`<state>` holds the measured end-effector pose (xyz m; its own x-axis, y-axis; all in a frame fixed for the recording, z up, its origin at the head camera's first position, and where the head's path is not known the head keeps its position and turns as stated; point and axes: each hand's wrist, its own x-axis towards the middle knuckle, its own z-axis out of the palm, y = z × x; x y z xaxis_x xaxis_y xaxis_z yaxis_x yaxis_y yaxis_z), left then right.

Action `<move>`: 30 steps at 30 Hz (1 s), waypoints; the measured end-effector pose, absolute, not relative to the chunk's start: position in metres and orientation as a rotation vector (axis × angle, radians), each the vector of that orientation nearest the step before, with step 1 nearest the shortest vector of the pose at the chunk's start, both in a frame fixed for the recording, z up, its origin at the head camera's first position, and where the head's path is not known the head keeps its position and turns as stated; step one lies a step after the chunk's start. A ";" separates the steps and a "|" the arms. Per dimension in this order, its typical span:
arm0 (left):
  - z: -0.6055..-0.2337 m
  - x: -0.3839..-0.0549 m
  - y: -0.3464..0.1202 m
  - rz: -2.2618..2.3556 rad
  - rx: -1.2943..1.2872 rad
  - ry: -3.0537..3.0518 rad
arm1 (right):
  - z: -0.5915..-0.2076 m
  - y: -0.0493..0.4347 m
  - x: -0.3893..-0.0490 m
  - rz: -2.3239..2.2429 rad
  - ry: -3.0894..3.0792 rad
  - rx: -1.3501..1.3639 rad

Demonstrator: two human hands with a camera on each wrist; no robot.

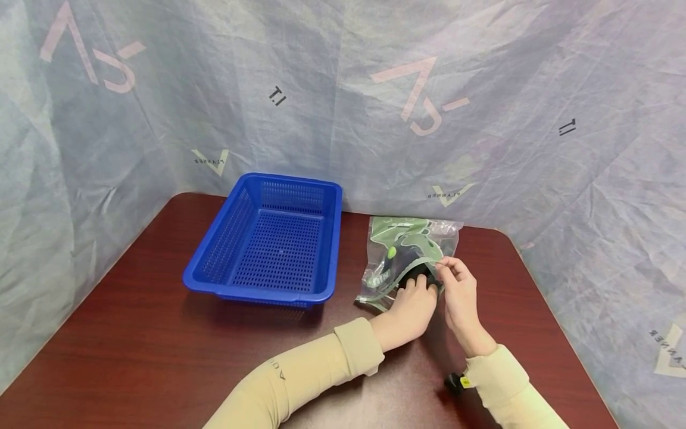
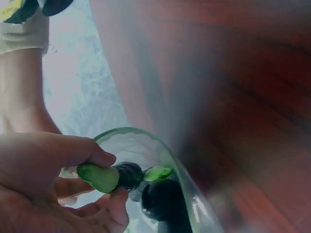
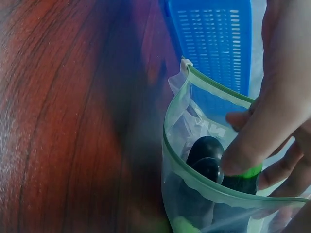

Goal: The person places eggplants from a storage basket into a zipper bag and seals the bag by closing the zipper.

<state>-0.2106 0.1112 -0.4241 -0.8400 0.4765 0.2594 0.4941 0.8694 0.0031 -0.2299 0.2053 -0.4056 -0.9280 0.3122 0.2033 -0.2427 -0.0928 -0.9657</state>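
Note:
A clear zip bag [image 1: 409, 228] with green print lies at the table's back right, its mouth spread open. Several dark, rounded, glossy things [image 3: 204, 150] are inside, some with bright green parts. My left hand [image 1: 409, 310] reaches into the mouth and pinches a dark item with a green end [image 2: 99, 178] between thumb and fingers; its exact kind I cannot tell. At the bag's right corner, my right hand [image 1: 461, 295] pinches the green-edged rim [image 3: 182, 167]. The white slider [image 3: 186, 63] sits at the rim's other end.
A blue perforated basket [image 1: 333, 253] stands left of the bag on the reddish-brown table [image 1: 134, 322]. Grey printed fabric [image 1: 332, 107] hangs behind the table and along both sides. A black wrist camera [image 1: 454, 382] is by the right sleeve.

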 end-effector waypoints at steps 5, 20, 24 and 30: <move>-0.430 -0.219 0.112 -0.141 -0.722 -2.795 | -0.405 0.204 -0.230 2.081 -1.822 -0.074; -0.438 -0.228 0.125 -0.050 -0.687 -2.809 | -0.405 0.203 -0.232 2.103 -1.798 -0.078; -0.442 -0.231 0.128 -0.042 -0.660 -2.817 | -0.405 0.204 -0.232 2.117 -1.785 -0.066; -0.447 -0.234 0.121 -0.134 -0.674 -2.805 | -0.406 0.205 -0.233 2.111 -1.776 -0.045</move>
<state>-0.2344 0.1214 -0.4473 -0.8607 0.4346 0.2650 0.4579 0.8885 0.0300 -0.2334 0.2055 -0.4063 -0.9272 0.3059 0.2161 -0.2653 -0.1293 -0.9554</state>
